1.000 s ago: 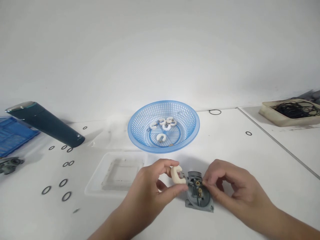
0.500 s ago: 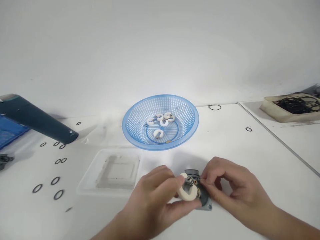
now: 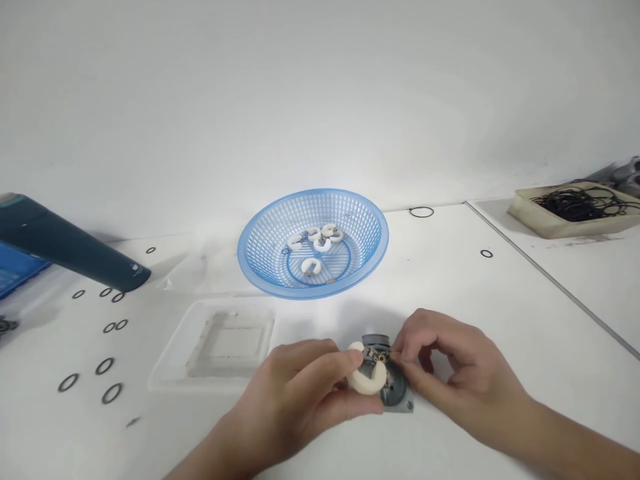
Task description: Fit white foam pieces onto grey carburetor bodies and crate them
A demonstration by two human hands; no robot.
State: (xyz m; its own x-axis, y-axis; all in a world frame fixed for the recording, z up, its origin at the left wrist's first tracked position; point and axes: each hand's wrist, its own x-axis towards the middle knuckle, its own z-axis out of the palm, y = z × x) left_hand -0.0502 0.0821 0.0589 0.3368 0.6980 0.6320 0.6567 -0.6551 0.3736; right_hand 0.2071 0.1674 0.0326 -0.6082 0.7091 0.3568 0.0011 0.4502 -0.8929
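Observation:
In the lower middle, my left hand (image 3: 307, 387) is closed on a white C-shaped carburetor float (image 3: 367, 381). One of its digits presses the float's upper left end, and another lies along the lower side. The float sits over a grey metal carburetor body (image 3: 397, 390) with small brass parts inside and a round opening at its far end. My right hand (image 3: 445, 363) pinches at the right side of the body, level with the float's hinge. Whatever lies between those fingertips is too small or hidden to name.
Behind my hands stands a blue plastic basket (image 3: 245, 263) with several white floats. A white tray (image 3: 167, 367) is left of my hands. Several black rings (image 3: 113, 393) lie further left, near a dark teal cylinder (image 3: 80, 243). At far right, a cream tray (image 3: 540, 227) holds tangled black rings.
The whole view has shifted slightly left. My left fingers now reach less far along the carburetor's lower side, so more of its body shows. My right hand keeps its pinch at the side.

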